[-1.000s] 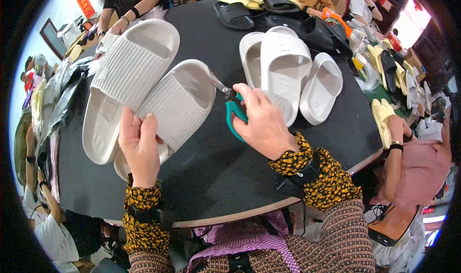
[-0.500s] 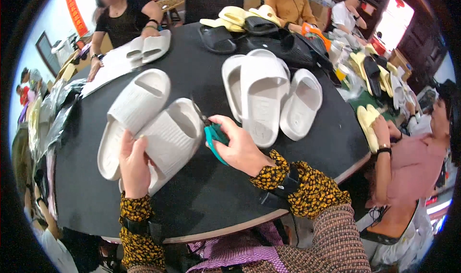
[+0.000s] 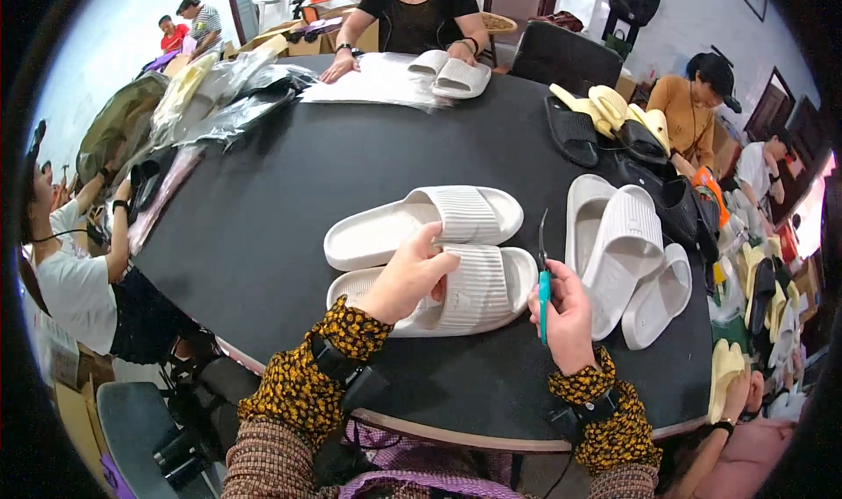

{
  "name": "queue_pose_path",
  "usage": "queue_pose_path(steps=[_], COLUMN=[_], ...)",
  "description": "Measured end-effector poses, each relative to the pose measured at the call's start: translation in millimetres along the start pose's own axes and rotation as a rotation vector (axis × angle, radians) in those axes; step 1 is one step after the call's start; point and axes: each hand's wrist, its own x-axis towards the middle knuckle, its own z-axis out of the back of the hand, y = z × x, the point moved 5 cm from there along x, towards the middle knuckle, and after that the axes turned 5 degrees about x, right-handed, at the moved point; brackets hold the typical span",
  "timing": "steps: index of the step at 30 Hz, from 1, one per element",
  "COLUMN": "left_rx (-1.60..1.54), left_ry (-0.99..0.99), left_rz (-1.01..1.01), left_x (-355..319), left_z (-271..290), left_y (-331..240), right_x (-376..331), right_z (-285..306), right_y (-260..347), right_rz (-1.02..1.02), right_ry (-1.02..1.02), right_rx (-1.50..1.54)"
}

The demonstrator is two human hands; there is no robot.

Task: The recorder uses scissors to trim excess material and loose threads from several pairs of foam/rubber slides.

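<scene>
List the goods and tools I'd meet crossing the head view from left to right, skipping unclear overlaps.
Crumpled clear plastic packaging → pair of white ribbed slippers → teal-handled metal scissors → group of three white open-toed slippers → lower-right pale yellow slippers.

Left fingers (image 3: 425, 238) bent, seemingly pinched

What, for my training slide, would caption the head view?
Left hand on white slippers, right hand holding teal-handled scissors, at a black table.
</scene>
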Motion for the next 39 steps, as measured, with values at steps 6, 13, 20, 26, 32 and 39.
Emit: queue_pose_path(steps=[6, 13, 20, 26, 32, 39], left_rx=[-0.114, -0.386, -0.307, -0.256, 0.332, 1.171], left_ry=[-0.11, -0.22, -0.133, -0.076, -0.231, -0.307], left_rz=[0.001, -0.118, -0.191, -0.093, -0.16, -0.313], left_x=[-0.8, 1.9, -2.6, -2.1, 7.5, 51.9], left_z=[2.0, 7.3, 3.4, 5.7, 32.7, 104.7], left_y=[-9.0, -16.7, -13.5, -13.3, -30.3, -10.9], right_x=[5.0, 10.5, 4.4, 3.2, 4.2, 8.0], right_z=[12.3, 17.1, 8.1, 5.7, 16.7, 14.9], right_y=[-8.2, -6.6, -0.3, -5.8, -7.3, -6.5], right_rz=[0.099, 0.079, -0.107, -0.197, -0.187, -0.147], right_ry=[-0.044, -0.144, -0.054, -0.038, -0.091, -0.091], right_rx=[0.07, -0.008, 0.187, 0.171, 0.282, 0.278])
